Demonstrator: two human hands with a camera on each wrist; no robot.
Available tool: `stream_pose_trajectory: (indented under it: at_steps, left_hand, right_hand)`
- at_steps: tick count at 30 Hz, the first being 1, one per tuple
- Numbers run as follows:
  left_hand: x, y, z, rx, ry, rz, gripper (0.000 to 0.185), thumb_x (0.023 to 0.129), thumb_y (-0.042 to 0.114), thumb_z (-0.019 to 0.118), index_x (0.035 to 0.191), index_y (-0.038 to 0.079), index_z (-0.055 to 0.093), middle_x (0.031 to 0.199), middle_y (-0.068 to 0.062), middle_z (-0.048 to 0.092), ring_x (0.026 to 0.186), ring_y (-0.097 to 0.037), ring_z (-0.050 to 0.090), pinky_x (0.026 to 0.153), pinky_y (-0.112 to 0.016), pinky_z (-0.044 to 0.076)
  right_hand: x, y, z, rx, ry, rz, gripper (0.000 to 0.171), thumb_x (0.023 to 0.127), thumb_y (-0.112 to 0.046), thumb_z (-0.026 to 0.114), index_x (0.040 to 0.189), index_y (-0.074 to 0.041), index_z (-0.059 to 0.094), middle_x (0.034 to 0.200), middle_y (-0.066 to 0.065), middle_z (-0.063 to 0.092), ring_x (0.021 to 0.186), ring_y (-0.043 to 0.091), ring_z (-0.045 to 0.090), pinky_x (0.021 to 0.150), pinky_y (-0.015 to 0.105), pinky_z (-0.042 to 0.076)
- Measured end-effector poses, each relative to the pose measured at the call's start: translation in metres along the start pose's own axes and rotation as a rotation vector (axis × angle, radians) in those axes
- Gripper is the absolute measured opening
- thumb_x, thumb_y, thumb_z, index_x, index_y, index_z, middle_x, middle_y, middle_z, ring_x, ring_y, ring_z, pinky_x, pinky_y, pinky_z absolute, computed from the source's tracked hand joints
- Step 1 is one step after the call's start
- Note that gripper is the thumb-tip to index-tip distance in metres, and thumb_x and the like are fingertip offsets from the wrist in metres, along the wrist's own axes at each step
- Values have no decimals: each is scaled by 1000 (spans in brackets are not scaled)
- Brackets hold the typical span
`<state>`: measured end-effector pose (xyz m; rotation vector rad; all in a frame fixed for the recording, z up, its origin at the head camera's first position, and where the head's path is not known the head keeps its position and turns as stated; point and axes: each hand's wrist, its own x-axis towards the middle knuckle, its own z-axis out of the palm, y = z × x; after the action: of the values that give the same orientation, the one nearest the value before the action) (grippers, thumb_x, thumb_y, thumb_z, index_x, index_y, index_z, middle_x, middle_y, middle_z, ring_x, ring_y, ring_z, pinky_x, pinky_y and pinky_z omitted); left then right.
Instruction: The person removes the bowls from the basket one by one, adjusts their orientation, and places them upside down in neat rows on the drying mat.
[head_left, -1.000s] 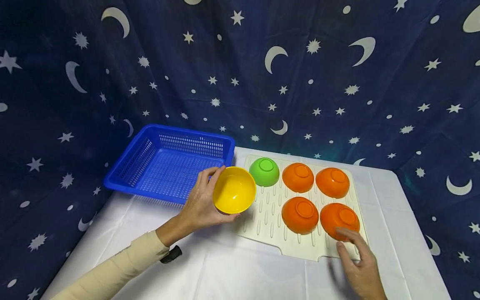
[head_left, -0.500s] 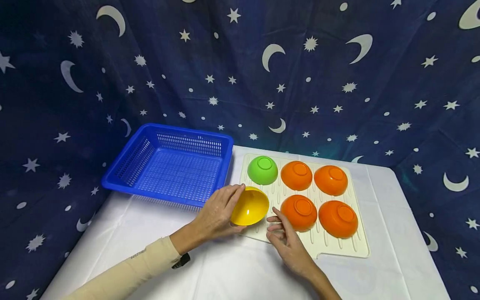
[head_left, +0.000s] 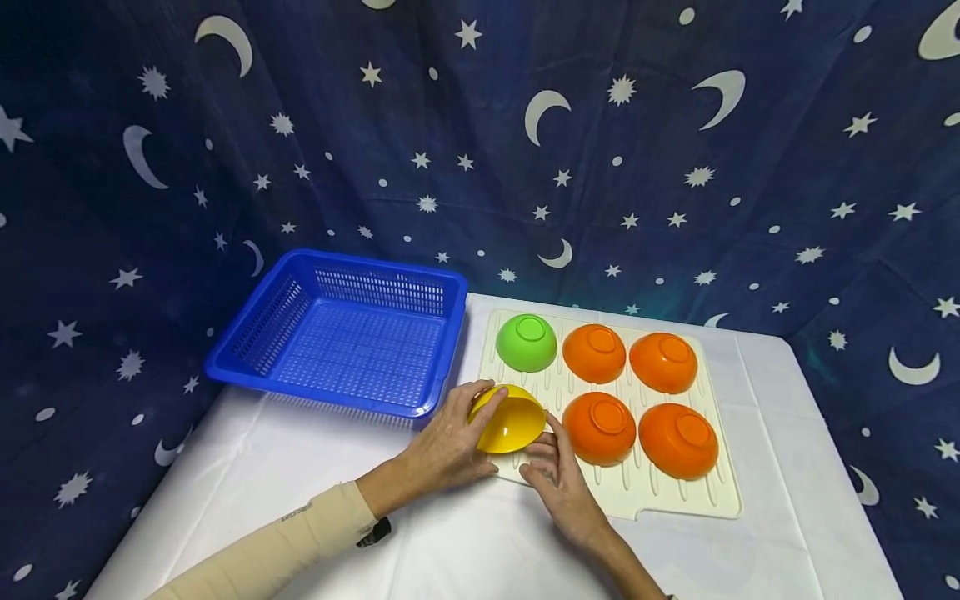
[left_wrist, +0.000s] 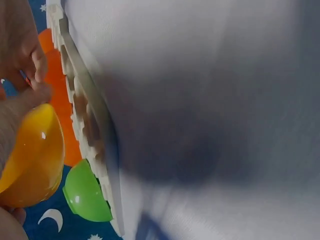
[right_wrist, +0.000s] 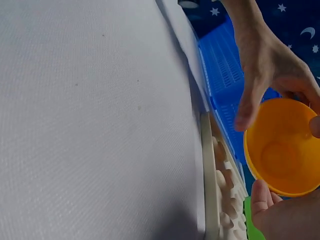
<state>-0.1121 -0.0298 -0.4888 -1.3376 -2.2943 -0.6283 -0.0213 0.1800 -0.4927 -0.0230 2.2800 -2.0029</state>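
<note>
A yellow bowl [head_left: 512, 422] is tilted, opening toward me, over the near-left corner of a cream ribbed mat [head_left: 630, 496]. My left hand [head_left: 461, 433] grips its left side, fingers over the top and thumb below. My right hand [head_left: 550, 452] holds its right rim between thumb and fingers. The right wrist view shows the yellow bowl [right_wrist: 282, 147] hollow side out, with my left hand [right_wrist: 265, 70] on it. In the left wrist view the yellow bowl [left_wrist: 32, 160] hangs just above the mat [left_wrist: 87, 120].
On the mat a green bowl [head_left: 527, 342] and several orange bowls [head_left: 606, 428] lie upside down. An empty blue basket [head_left: 345, 333] stands left of the mat on the white tablecloth [head_left: 300, 508]. A dark star-patterned curtain hangs behind.
My left hand brought the yellow bowl right and down onto the mat's near-left spot, tipping it over. My right hand moved left from the near-right orange bowl and took the bowl's rim.
</note>
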Motion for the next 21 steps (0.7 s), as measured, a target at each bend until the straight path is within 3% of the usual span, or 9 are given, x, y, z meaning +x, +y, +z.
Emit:
stream_pose_trajectory:
  at_steps: [5, 9, 15, 21]
  left_hand:
    - [-1, 1, 2, -56, 8, 27, 100, 77, 40, 86, 151, -5, 36, 152, -23, 37, 140, -38, 36, 116, -46, 31]
    - [-1, 2, 2, -35, 20, 11, 87, 81, 35, 81, 149, -3, 42, 156, -18, 40, 142, -36, 36, 113, -51, 34]
    - [-9, 6, 6, -75, -30, -72, 78, 84, 30, 78, 149, 1, 46, 160, -10, 37, 134, -30, 43, 107, -50, 39]
    - [-19, 7, 7, -151, -76, -120, 70, 88, 26, 74, 148, 2, 48, 162, -9, 34, 142, -27, 38, 113, -44, 35]
  right_hand:
    - [2, 5, -2, 37, 18, -23, 76, 97, -3, 61, 156, -10, 15, 141, 22, 36, 135, 42, 40, 112, 48, 35]
    - [4, 8, -1, 88, 22, -39, 79, 95, 0, 62, 154, -5, 10, 149, 27, 25, 144, 46, 27, 116, 48, 23]
    - [7, 9, 3, 88, 58, -31, 83, 94, 2, 64, 150, -1, 3, 159, 30, 1, 151, 45, 2, 119, 47, 11]
    - [9, 11, 5, 20, 74, -9, 82, 94, -2, 66, 148, -1, 5, 162, 30, -7, 152, 41, -4, 119, 45, 7]
